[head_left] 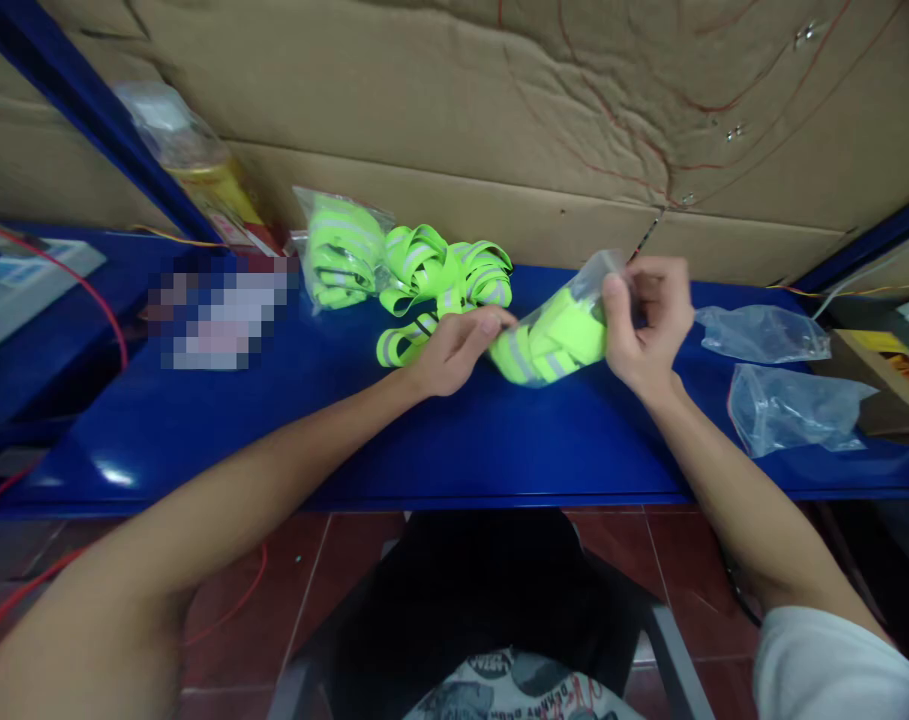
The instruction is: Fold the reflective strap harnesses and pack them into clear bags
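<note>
A clear plastic bag point(602, 268) with a folded neon-green reflective strap point(555, 345) inside is held tilted above the blue table. My right hand point(649, 320) is closed on the bag's upper right end, thumb against bent fingers. At its lower left end, my left hand point(458, 350) has thumb and fingers pressed together on the bag's edge; the exact grip is partly hidden. Behind my left hand lie several loose coiled neon-green straps point(424, 262), one loop reaching under my wrist. Left of them stands another filled clear bag point(343, 250).
Two flat clear bags, one at the back point(765, 332) and one in front point(791, 410), lie right on the blue table point(424, 450). Beyond them is an open cardboard box point(874, 385). A plastic bottle point(199, 165) leans back left. Cardboard point(424, 110) walls the rear; a red cable point(86, 285) crosses the left.
</note>
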The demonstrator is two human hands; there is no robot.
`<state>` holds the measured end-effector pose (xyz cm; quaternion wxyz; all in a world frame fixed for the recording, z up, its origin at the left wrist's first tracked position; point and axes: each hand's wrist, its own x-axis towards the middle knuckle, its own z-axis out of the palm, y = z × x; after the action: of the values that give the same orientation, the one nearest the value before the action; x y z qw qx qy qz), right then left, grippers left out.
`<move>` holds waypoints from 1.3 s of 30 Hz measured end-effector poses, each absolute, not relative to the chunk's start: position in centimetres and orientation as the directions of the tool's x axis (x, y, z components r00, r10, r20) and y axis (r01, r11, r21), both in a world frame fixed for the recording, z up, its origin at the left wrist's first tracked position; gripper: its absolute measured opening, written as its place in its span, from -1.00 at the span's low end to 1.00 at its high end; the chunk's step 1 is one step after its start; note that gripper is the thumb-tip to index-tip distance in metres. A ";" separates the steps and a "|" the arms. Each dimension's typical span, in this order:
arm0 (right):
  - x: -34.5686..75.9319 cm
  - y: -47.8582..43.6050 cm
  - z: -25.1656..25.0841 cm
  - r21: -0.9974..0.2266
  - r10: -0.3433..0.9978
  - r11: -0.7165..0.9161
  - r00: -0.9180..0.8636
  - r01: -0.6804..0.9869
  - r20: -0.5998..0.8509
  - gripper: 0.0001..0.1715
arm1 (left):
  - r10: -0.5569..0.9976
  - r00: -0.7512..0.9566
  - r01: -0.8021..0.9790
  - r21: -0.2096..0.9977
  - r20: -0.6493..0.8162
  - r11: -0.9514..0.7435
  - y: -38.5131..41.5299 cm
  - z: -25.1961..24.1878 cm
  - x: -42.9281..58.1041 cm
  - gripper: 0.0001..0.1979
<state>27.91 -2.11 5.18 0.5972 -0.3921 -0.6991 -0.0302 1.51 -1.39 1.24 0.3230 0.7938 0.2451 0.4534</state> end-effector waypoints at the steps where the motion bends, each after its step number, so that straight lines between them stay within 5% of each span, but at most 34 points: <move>1: 27.5 -2.1 5.0 -0.492 0.581 0.700 -0.013 0.518 0.814 -0.60 | 0.706 0.487 0.050 0.791 0.514 -0.610 -1.5 1.3 1.5 -0.19; 4: 26.6 -2.1 4.5 -0.711 0.769 0.631 -0.127 0.310 0.626 -0.53 | 0.776 0.461 0.018 0.869 0.431 -0.494 -2.1 1.4 2.0 -0.14; 7: 25.8 -2.3 4.0 -0.854 0.866 0.489 -0.216 0.180 0.450 -0.48 | 0.797 0.389 0.032 0.857 0.463 -0.514 -2.7 1.9 2.8 -0.32; 16: 24.9 -2.3 3.2 -0.974 0.940 0.191 -0.310 0.125 0.145 -0.41 | 0.820 0.400 0.026 0.889 0.409 -0.456 -2.7 1.5 3.4 -0.77; 20: 25.2 -1.7 3.5 -0.976 0.950 0.177 -0.280 0.128 0.135 -0.50 | 0.890 0.282 0.009 0.927 0.358 -0.376 -2.1 1.2 3.3 -0.90; 24: 25.3 -1.7 3.5 -0.971 0.956 0.188 -0.256 0.151 0.145 -0.61 | 0.930 0.190 -0.030 0.949 0.313 -0.314 -1.8 1.3 3.3 -0.80; 39: 25.5 -2.1 4.3 -0.978 0.943 0.141 -0.321 0.155 0.085 -0.47 | 0.970 0.230 -0.168 0.985 0.083 -0.045 -2.0 1.8 3.4 -0.61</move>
<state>25.48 -2.12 4.27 0.3963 -0.4272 -0.6430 0.4970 3.40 -1.96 1.82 0.5785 0.5296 0.3783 0.4917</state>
